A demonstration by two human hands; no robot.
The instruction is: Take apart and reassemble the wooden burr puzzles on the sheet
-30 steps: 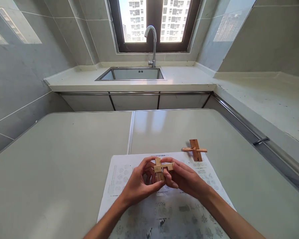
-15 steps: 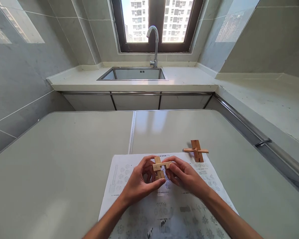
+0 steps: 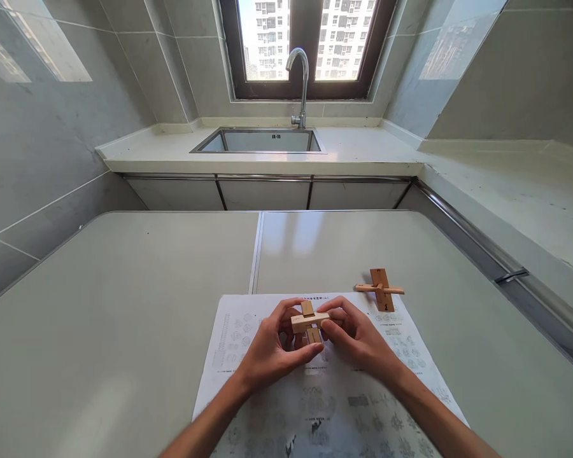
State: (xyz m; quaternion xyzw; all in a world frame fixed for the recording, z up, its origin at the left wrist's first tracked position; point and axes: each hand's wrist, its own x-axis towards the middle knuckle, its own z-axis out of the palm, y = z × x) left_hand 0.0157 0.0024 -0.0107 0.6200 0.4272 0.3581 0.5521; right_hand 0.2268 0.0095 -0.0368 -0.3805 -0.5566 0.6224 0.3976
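Over white printed paper [image 3: 277, 407], twelve-o'clock end | left hand [image 3: 271, 348] clamped on pale wooden block [image 3: 307, 308] | right hand [image 3: 358, 336] pinching pale wooden bar [image 3: 304, 323] across it | brown wooden cross [image 3: 382, 298] at two o'clock

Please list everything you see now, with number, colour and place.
Counter: 1, white, far and right sides
Sink: 1, grey, in counter
Faucet: 1, silver, behind sink
Window: 1, dark-framed, above sink
Buildings: at least 1, pale, outside
Wall tiles: many, grey, around window
Panels: at least 3, grey, below counter
Table: 1, pale grey, before counter
Printed sheet: 1, white, on table
Wooden cross: 1, brown, at sheet's far right corner
Light wooden pieces: at least 2, tan, above sheet
Left hand: 1, bare, gripping light wooden pieces
Right hand: 1, bare, likewise
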